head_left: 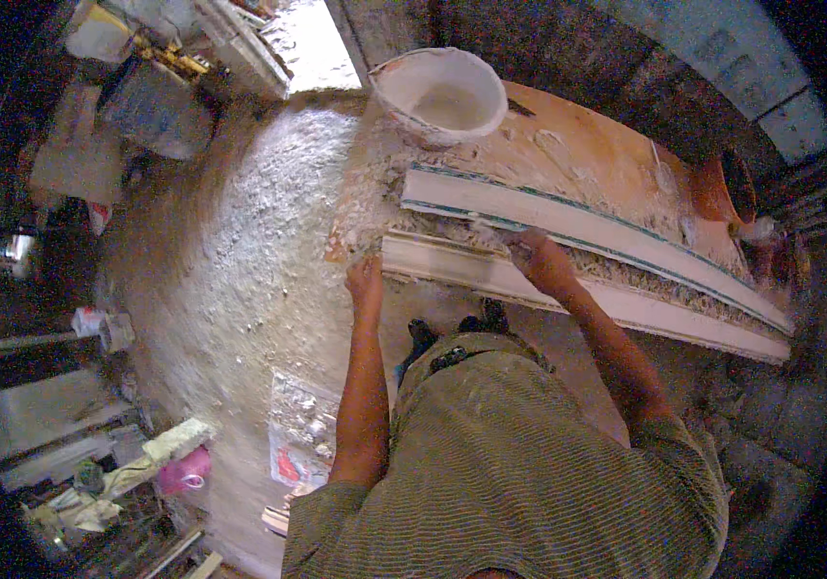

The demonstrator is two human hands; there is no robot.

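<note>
A long cream-white moulding strip (452, 264) lies along the near side of an orange-brown worktable (587, 135). Behind it runs a second white strip (529, 206) with dark green edges, and rough plaster crumbs fill the gap between the two. My left hand (365, 278) is at the near strip's left end, its fingers curled closed; whether they grip the strip or a small thing is too blurred to tell. Over the near strip's far edge, my right hand (541, 262) has its fingers pinched together toward the gap. What they hold is hidden.
A white plaster-smeared bucket (447, 101) stands at the table's far left corner. An orange bucket (725, 188) lies tipped at the far right. Pale dust covers the floor (269, 222) to my left. Boards and a pink container (185, 471) are at the lower left.
</note>
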